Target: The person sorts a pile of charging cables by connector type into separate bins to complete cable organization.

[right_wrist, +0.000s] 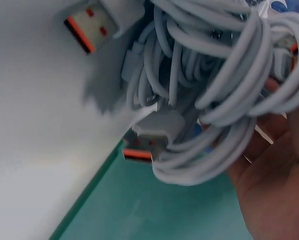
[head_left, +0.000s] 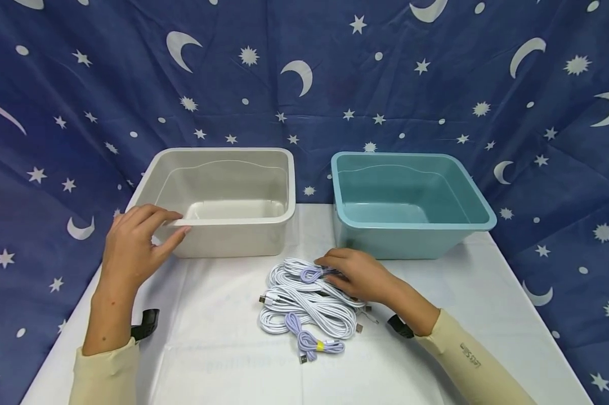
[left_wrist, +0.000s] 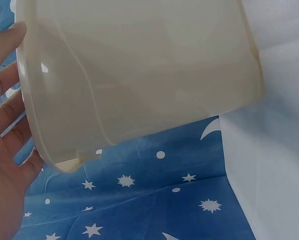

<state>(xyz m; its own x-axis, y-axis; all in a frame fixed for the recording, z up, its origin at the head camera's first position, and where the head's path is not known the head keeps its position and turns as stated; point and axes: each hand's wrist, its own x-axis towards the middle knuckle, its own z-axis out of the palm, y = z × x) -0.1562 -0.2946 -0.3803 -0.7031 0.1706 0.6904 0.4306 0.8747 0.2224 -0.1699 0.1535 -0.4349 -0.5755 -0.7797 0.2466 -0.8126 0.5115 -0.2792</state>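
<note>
My left hand (head_left: pixel 134 242) holds the near left rim of the off-white bin (head_left: pixel 233 239), its fingers over the edge and thumb against the outer wall. From the left wrist view, that hand (left_wrist: pixel 7 120) lies along the bin's rim. My right hand (head_left: pixel 360 274) grips coiled cable at the back of a pile of white USB cables (head_left: pixel 304 298). A lavender cable coil (head_left: pixel 312 274) lies by its fingertips. In the right wrist view, its fingers (right_wrist: pixel 262 145) curl behind looped cable (right_wrist: pixel 239 75) with USB plugs, partly hiding them.
A teal bin (head_left: pixel 411 242) stands behind the right hand. Nearer the front lies a lavender USB cable (head_left: pixel 312 342) bound with a yellow band. White cloth (head_left: pixel 223 337) covers the table. A blue curtain (head_left: pixel 304 73) with moons and stars hangs behind and at the sides.
</note>
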